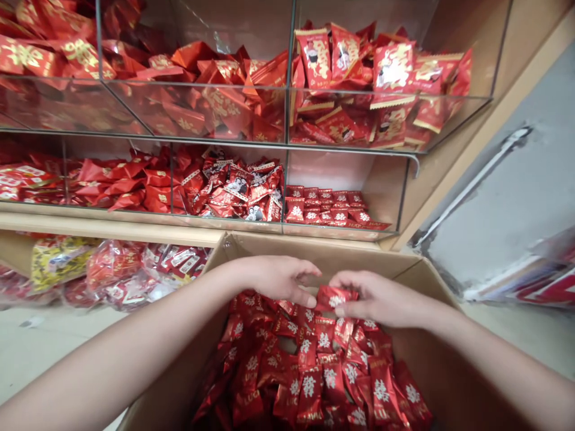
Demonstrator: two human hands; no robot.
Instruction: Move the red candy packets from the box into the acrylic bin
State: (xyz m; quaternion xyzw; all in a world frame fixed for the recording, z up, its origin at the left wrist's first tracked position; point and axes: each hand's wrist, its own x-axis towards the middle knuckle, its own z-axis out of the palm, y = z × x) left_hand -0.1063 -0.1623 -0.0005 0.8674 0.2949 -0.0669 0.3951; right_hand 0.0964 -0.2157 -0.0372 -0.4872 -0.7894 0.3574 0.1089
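My right hand [375, 297] pinches a small red wrapped candy [333, 297] between thumb and fingers, above a cardboard box [417, 275]. To its left, my left hand [281, 278] hovers with fingers curved and thumb apart, holding nothing that I can see. A small gap separates it from the held candy. Below both hands, the box holds many red wrapped candies [309, 386] with silver double-happiness characters and gold lettering. Matching candies [326, 206] sit in tidy rows in the lower right shelf compartment, just beyond the box.
Clear-fronted shelf compartments hold red packets [224, 78], red-and-gold packets [393, 69] and red-and-black candies [242, 185]. A wooden shelf edge [135, 227] runs behind the box. Plastic bags of sweets [114, 263] lie under the shelf at left. A grey wall [507, 185] stands at right.
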